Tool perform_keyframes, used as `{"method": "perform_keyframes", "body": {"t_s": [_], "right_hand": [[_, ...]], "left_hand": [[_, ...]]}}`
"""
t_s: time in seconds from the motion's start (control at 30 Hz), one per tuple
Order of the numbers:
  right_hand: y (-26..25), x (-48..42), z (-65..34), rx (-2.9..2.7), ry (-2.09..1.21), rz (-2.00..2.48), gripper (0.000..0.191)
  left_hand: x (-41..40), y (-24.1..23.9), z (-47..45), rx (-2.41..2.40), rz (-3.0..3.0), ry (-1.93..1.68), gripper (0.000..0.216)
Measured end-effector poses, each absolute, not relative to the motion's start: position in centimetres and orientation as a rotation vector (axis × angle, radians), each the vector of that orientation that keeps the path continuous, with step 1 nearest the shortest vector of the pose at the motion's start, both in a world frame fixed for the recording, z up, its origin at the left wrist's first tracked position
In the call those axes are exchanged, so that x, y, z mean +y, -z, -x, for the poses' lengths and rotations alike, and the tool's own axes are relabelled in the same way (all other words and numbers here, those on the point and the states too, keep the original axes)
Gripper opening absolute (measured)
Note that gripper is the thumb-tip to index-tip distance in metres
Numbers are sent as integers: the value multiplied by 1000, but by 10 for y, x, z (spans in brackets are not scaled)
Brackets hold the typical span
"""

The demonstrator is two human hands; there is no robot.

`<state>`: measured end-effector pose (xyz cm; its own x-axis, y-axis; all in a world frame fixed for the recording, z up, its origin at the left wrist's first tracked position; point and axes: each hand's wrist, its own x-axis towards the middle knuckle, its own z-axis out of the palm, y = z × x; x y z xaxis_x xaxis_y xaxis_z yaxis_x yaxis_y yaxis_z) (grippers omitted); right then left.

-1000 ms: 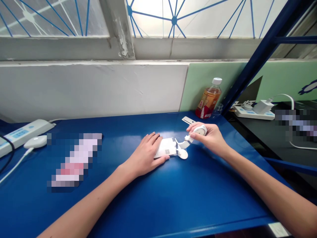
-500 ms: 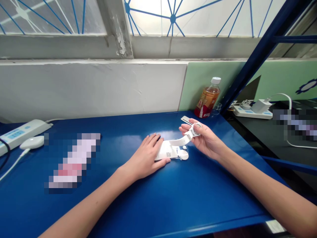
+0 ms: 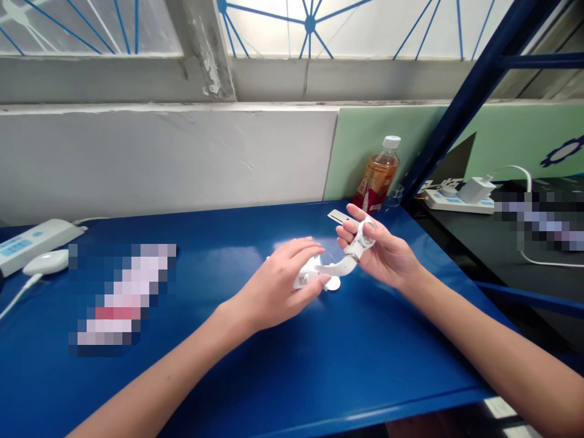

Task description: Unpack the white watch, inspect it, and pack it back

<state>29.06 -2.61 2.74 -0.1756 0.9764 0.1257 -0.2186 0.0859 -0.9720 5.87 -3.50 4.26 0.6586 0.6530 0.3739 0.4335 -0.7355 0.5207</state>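
My right hand (image 3: pixel 385 252) is raised above the blue desk. Between its thumb and fingers it holds what looks like a white wristwatch (image 3: pixel 343 266) by the round end. The strap curves down toward my left hand (image 3: pixel 285 283), whose fingers and thumb are apart. That hand hovers over white packaging with clear plastic, largely hidden beneath it; a white round piece (image 3: pixel 333 283) shows at its edge. I cannot tell whether the left fingertips touch the strap. A thin white card with a dark slot (image 3: pixel 340 217) lies just behind my right fingers.
A drink bottle (image 3: pixel 378 176) stands by the wall at the back right, beside a blue slanted post (image 3: pixel 460 103). At left are a blurred-out flat object (image 3: pixel 125 292), a white oval device (image 3: pixel 45 262) on a cable and a power strip (image 3: pixel 39 243).
My left hand has lifted off the packaging and its fingers have drawn over toward the strap. My right hand has turned palm up slightly, still holding the watch. The view has shifted a little.
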Motion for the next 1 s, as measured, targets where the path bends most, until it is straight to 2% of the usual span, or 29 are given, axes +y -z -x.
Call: {"method": "perform_keyframes", "body": {"t_s": [0.17,0.47,0.6,0.8,1.0], "right_hand": [[-28,-32,-286,-1176,-1436,757,38],[-39,-41,-276,-1220,-1615,683,42],[-39,-39,-270,-1122,-1661,642,33],[-41,-18,-250,-1007,-1770,652,27],[-54,7,-220,-1047,-1858,518,37]], "left_hand": [[-37,-33,-72,722,-2397,-805,20],[-54,-29,-68,836,-2040,-946,25],[-57,-32,-74,808,-1685,-827,28],[-58,-35,-79,547,-1063,-570,47],[-49,-32,-75,482,-856,-643,34]]}}
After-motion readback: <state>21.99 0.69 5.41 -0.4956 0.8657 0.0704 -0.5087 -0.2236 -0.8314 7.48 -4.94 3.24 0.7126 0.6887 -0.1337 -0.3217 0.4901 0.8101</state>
